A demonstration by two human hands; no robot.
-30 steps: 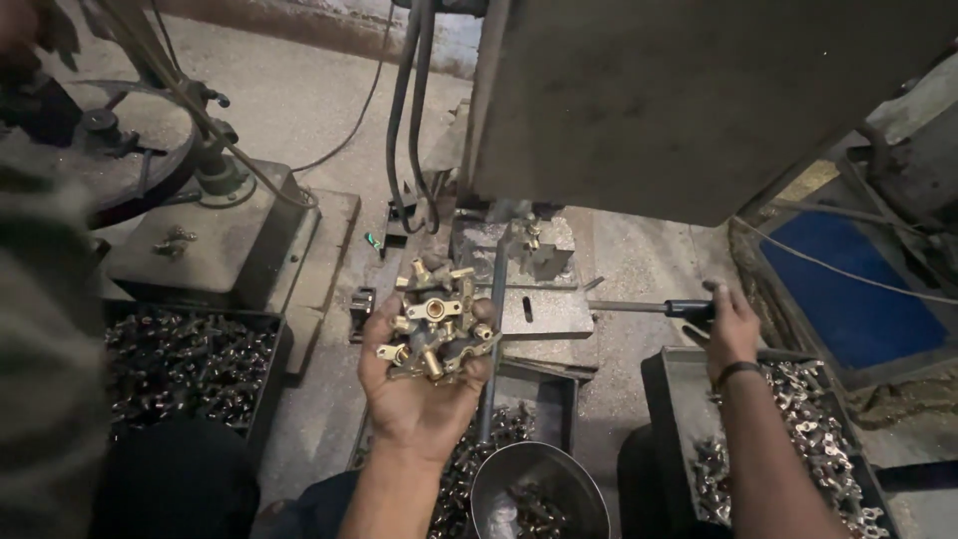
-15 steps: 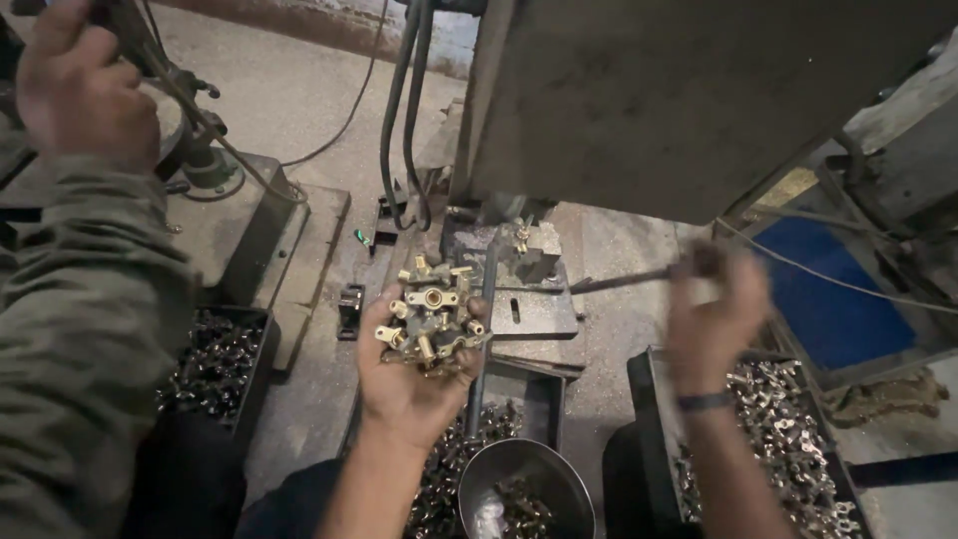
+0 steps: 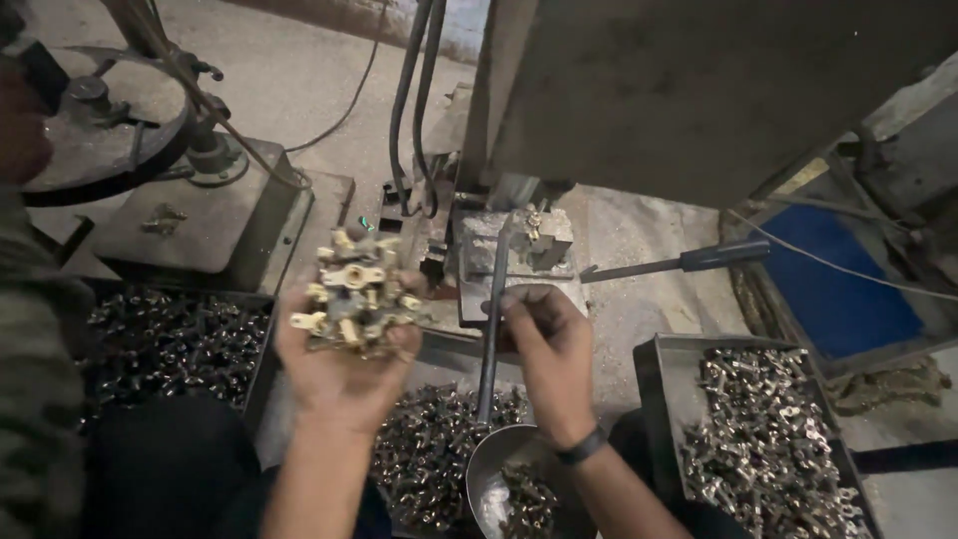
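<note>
My left hand (image 3: 344, 374) is cupped palm-up around a heap of small brass fittings (image 3: 355, 292), held in front of the machine. My right hand (image 3: 549, 354) sits just right of it, fingers curled near a thin grey metal rod (image 3: 492, 319) that slants down to a round metal scoop (image 3: 504, 479). Whether the fingers pinch a single fitting is too dark to tell. Right above my right hand is the machine's small work block (image 3: 519, 250) with a fixture on it.
A lever with a black handle (image 3: 689, 262) sticks out to the right of the block. Trays of fittings lie at the left (image 3: 170, 344), centre (image 3: 429, 449) and right (image 3: 768, 439). Another person's sleeve (image 3: 35, 399) fills the left edge beside a second machine (image 3: 200, 215).
My right hand left the lever handle on the right and came in to the rod below the work block. My left hand with the fittings shifted slightly. The other person's raised hand dropped out of view.
</note>
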